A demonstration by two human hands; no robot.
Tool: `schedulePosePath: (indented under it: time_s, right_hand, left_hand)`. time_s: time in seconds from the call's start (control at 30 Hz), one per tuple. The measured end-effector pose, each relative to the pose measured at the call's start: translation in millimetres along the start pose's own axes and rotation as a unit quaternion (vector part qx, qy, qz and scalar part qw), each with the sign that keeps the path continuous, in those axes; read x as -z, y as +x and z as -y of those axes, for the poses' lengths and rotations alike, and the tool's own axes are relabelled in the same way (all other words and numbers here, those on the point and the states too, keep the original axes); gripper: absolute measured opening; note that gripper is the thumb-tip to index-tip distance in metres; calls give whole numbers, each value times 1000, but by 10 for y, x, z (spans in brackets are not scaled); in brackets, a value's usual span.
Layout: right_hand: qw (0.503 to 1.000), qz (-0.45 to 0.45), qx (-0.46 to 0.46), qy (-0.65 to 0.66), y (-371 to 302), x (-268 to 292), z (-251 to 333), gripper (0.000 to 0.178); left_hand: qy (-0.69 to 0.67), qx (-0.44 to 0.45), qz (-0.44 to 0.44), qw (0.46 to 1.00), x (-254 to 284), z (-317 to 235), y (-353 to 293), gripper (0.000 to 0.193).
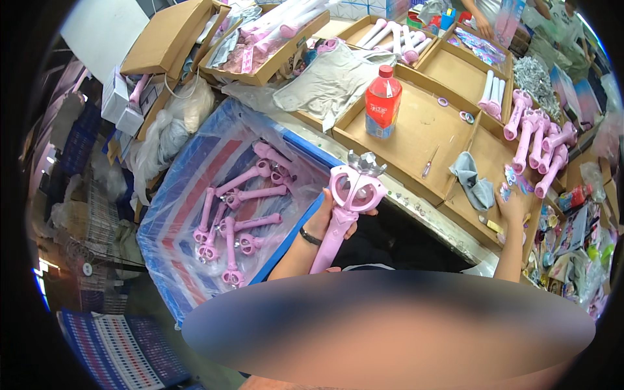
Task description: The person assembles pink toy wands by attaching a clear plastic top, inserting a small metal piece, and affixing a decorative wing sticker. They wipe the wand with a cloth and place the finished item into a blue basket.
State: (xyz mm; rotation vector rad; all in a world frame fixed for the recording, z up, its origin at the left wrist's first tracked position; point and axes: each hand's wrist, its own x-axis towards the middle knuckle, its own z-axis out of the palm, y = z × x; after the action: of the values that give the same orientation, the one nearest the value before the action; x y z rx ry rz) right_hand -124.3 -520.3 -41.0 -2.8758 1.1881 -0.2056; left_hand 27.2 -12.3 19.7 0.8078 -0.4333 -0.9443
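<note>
My left hand is closed around a pink toy wand, held upright in front of me. Its round head has clear windows and a silver crown on top. Over at the right, my right hand reaches into a cardboard tray, its fingertips at some small shiny purple-and-blue cutouts. Whether the fingers grip one is too small to make out. A grey cloth lies just left of that hand. Left of the held wand, a blue plastic-lined bin contains several similar pink wands.
A red-labelled bottle stands in a cardboard tray with a screwdriver and tape rings. Pink wand parts are heaped at the right. White-handled parts fill a far tray. Another person's hand shows at the back.
</note>
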Motion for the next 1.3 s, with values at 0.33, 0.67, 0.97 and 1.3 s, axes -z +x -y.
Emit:
schedulePosePath:
  time_s: [0.33, 0.67, 0.97, 1.3]
  right_hand:
    - [999, -19, 14, 26, -279, 910, 759, 17]
    - [781, -153, 492, 354, -1642, 888, 2468, 25]
    - [660, 376, 223, 611, -1690, 720, 2388, 38]
    - [624, 77, 139, 765, -1883, 836, 2583, 23]
  left_hand:
    - [-159, -25, 25, 987, 182, 167, -441, 98]
    - [-140, 4, 37, 989, -285, 9, 255, 99]
    - [-139, 87, 19, 986, -324, 34, 371, 97]
    - [-113, 89, -39, 989, -476, 53, 434, 116]
